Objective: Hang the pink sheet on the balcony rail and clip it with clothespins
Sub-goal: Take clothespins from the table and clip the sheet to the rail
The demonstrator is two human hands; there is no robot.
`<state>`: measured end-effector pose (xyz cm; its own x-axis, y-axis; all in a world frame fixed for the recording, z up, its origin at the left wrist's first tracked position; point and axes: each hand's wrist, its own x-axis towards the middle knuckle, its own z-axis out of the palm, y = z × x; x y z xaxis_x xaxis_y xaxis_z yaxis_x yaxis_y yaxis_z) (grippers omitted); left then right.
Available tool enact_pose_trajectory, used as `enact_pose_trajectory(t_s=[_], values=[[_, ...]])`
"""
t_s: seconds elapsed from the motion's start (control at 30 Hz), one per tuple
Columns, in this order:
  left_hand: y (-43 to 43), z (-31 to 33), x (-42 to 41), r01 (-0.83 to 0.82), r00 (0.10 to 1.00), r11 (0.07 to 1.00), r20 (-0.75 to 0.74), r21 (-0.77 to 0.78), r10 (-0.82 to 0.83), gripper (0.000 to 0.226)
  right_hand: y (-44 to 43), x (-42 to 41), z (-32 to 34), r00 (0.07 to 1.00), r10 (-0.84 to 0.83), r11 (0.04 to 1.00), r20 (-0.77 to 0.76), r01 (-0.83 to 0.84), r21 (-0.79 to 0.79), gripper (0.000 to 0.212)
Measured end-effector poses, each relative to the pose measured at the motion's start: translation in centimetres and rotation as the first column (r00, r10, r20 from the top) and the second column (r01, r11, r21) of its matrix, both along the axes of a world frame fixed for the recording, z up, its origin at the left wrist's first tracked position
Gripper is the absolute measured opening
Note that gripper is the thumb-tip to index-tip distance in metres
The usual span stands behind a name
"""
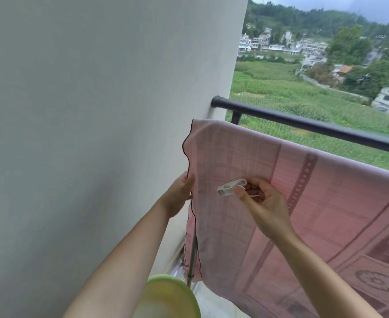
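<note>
The pink sheet [303, 214] with a checked pattern and a dark scalloped hem hangs draped over a bar just inside the dark balcony rail [303, 125]. My left hand [179, 196] holds the sheet's left edge, fingers partly hidden behind the cloth. In front of the sheet, my right hand [262, 203] pinches a white clothespin [231, 187] between thumb and fingers, its jaw end pointing left. More small items seem to lie in that palm, too hidden to name.
A plain white wall [97, 134] fills the left side, and the rail ends against it. A green round basin [166, 297] sits low beneath my left arm. A thin metal post [192, 260] stands under the sheet's left edge. Fields and houses lie beyond the rail.
</note>
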<state>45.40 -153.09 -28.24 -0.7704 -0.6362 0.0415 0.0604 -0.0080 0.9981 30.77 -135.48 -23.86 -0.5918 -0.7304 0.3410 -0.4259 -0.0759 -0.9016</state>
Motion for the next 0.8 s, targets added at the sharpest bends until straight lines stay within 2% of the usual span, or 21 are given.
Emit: enact_pose_trajectory(t_s=[0.07,0.13,0.23,0.3,0.4,0.5,0.57,0.67,0.73,0.8], values=[[-0.3,-1.3,-0.3,-0.037,0.997,0.985,-0.054,0.168,0.046,0.06,0.0,0.2,0.4,1.0,-0.002,1.0,0.0,0.002,-0.006,0.019],[-0.5,-1.7,-0.6,-0.13,0.98,0.951,-0.106,0.28,0.166,0.036,-0.1,0.7,0.8,1.0,0.004,1.0,-0.011,-0.004,0.0,0.02],[-1.0,-1.5,-0.2,-0.189,0.957,0.92,-0.146,0.343,0.251,0.029,-0.4,1.6,1.9,0.996,0.075,0.997,-0.054,-0.074,0.023,0.021],[-1.6,-1.2,0.0,-0.237,0.952,0.926,-0.121,0.295,0.282,0.032,-1.0,2.1,3.9,0.968,0.13,0.991,-0.216,-0.133,0.004,0.026],[-1.9,-0.7,0.2,-0.288,0.922,0.911,-0.172,0.296,0.348,0.019,-2.9,2.1,8.4,0.85,0.105,0.98,-0.517,-0.177,-0.092,0.044],[-1.4,-1.4,-0.1,-0.274,0.911,0.894,-0.204,0.354,0.359,0.025,-5.7,1.7,12.7,0.751,0.025,0.974,-0.66,-0.167,-0.154,0.049],[-0.8,-1.5,-0.3,-0.215,0.933,0.909,-0.199,0.358,0.299,0.031,-8.0,1.7,14.6,0.756,0.066,0.986,-0.652,-0.151,-0.075,0.048],[-0.4,-0.9,-0.4,-0.142,0.961,0.93,-0.18,0.338,0.212,0.033,-11.9,2.0,15.7,0.78,0.238,0.968,-0.579,-0.141,0.209,0.04],[-0.5,-0.5,-0.3,-0.127,0.961,0.923,-0.186,0.363,0.205,0.04,-13.8,2.4,15.4,0.736,0.322,0.917,-0.596,-0.084,0.391,0.035],[-0.7,-0.5,-0.1,-0.135,0.949,0.904,-0.21,0.405,0.236,0.043,-14.8,2.9,15.3,0.643,0.346,0.894,-0.684,-0.004,0.448,0.033]])
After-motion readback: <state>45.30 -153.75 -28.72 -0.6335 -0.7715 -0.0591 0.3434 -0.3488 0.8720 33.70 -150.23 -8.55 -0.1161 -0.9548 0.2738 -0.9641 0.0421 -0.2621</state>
